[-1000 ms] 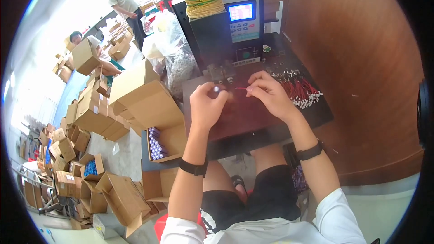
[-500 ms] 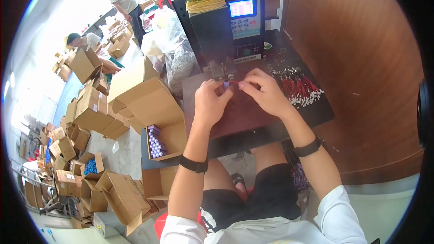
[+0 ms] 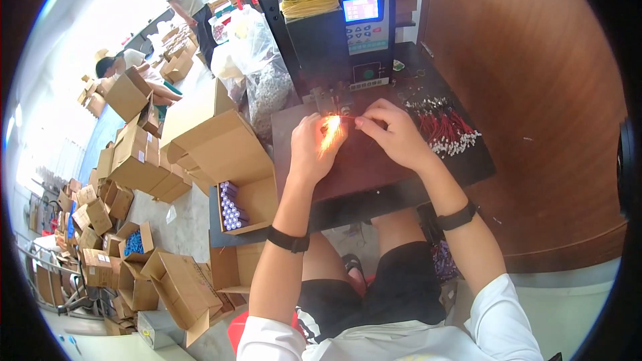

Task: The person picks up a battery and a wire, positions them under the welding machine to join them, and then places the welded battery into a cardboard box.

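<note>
My left hand point(image 3: 311, 150) is closed around a small purple battery cell at the front of a spot welder point(image 3: 370, 40). A burst of orange sparks point(image 3: 331, 132) hides the cell and my fingertips. Between finger and thumb, my right hand point(image 3: 393, 135) pinches a thin red wire point(image 3: 348, 117), which runs left into the glare. Just behind the sparks stand the welder's metal electrodes point(image 3: 324, 100), partly blurred by haze. To the right of my right hand lies a heap of red wire leads point(image 3: 443, 124) with white ends.
An open cardboard box point(image 3: 257, 204) holding upright purple cells point(image 3: 232, 208) stands left of the worktop point(image 3: 361, 177). Behind it are clear plastic bags point(image 3: 261, 70). A wooden door point(image 3: 521, 107) bounds the right side. Cardboard boxes and two people occupy the far left.
Bright sparks have burst out at the cell, spraying down over my left hand. Both hands have hardly moved. At the far left, the seated person has leaned slightly.
</note>
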`<state>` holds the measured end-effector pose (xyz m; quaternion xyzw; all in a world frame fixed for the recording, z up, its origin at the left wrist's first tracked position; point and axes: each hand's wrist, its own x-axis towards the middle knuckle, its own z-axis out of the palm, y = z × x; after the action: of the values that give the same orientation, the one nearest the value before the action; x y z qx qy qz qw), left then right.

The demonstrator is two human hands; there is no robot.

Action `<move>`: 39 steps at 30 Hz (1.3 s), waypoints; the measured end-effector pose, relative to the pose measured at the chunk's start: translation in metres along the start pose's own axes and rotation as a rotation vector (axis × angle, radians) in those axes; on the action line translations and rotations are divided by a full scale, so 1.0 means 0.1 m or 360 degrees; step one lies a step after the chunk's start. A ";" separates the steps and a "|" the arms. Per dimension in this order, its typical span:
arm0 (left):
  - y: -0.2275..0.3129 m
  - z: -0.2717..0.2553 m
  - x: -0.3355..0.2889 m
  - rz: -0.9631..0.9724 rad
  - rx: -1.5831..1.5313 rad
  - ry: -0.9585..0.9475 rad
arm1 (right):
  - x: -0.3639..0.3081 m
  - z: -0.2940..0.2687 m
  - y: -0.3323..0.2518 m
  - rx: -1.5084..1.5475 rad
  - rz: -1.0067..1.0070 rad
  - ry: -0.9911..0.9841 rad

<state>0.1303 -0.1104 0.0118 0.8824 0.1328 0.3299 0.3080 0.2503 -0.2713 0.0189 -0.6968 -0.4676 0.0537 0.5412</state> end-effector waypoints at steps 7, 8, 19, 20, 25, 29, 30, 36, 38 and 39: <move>0.01 -0.05 -0.04 -0.0047 -0.0086 0.0077 | -0.04 -0.01 -0.07 0.0004 -0.0126 0.0041; 0.04 -0.05 -0.05 -0.0118 -0.0185 0.0036 | -0.06 -0.01 -0.04 0.0014 -0.0128 0.0037; 0.04 -0.08 -0.10 -0.0118 -0.0315 0.0067 | -0.13 -0.06 -0.11 0.0173 0.0182 -0.0058; 0.02 -0.08 -0.10 -0.0153 -0.0356 0.0063 | -0.13 -0.05 -0.11 0.0178 0.0250 -0.0065; 0.02 -0.06 -0.10 -0.0250 -0.0453 0.0115 | -0.14 -0.02 -0.15 0.0189 0.0308 -0.0041; 0.04 -0.08 -0.09 -0.0266 -0.0438 0.0091 | -0.13 -0.05 -0.16 0.0193 0.0304 -0.0065; 0.05 -0.09 -0.09 -0.0276 -0.0433 0.0094 | -0.13 -0.06 -0.16 0.0196 0.0323 -0.0073; 0.03 -0.08 -0.09 -0.0265 -0.0455 0.0079 | -0.13 -0.05 -0.15 0.0185 0.0348 -0.0090; 0.02 -0.07 -0.09 -0.0239 -0.0440 0.0155 | -0.12 -0.03 -0.15 0.0225 0.0303 -0.0079; 0.02 -0.06 -0.09 -0.0243 -0.0445 0.0148 | -0.12 -0.04 -0.15 0.0222 0.0311 -0.0077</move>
<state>0.1195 -0.1130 0.0124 0.8020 0.1664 0.3614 0.4455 0.2370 -0.2831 0.0274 -0.6981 -0.4054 0.1554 0.5693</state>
